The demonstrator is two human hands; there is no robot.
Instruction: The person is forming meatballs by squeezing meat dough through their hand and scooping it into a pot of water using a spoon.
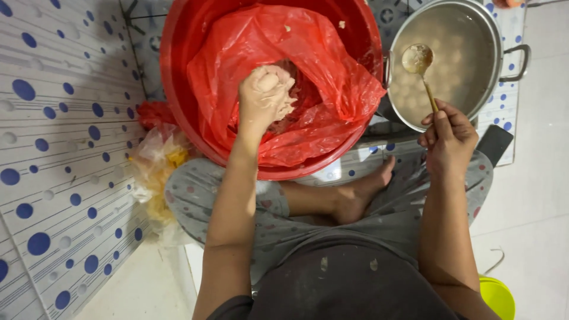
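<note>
Left hand (267, 95): clenched around a lump of pale paste (274, 89), coated in it, held over the middle of the red plastic bag (332, 83) that lines the red basin (178, 71). Basin: round, on the floor, its near rim against the person's crossed legs, its left rim close to the dotted wall tiles (53, 148), leaving little room on that side. Right hand (447, 139): fingers pinched on the handle end of a spoon (422, 68). Spoon: long axis runs from the hand up and slightly left, bowl pointing away from the person, loaded with paste and held over the cloudy water. Steel pot (495, 35): round, two-handled, just right of the basin, rims nearly touching; pale balls float in it. Clear plastic bag (157, 172): crumpled, yellowish contents, wedged between wall and left knee. Open floor (533, 195): right of the pot and knee. Yellow-green object (498, 296): bottom right, partly out of frame.
</note>
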